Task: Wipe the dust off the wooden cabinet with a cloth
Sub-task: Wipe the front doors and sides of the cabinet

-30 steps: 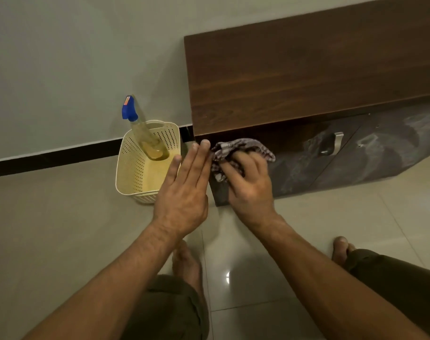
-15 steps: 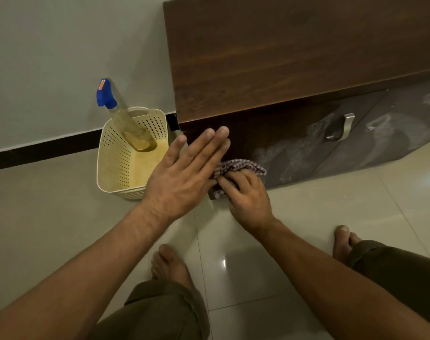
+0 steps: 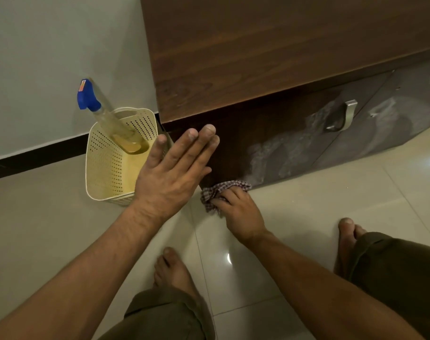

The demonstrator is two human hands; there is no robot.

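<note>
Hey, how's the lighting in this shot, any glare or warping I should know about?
Head view: dim, warm light; small glare spots on the glossy floor tiles; the wide lens bows the wooden cabinet edges; the cabinet front under its top lies in shadow; hands look sharp.

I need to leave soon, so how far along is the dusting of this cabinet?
Partly done. The cabinet front's left end looks dark and clean. The right hand presses the cloth at the bottom edge there, while the left hand is open with nothing in it. Grey dust still covers the doors around the handle and further right.
</note>
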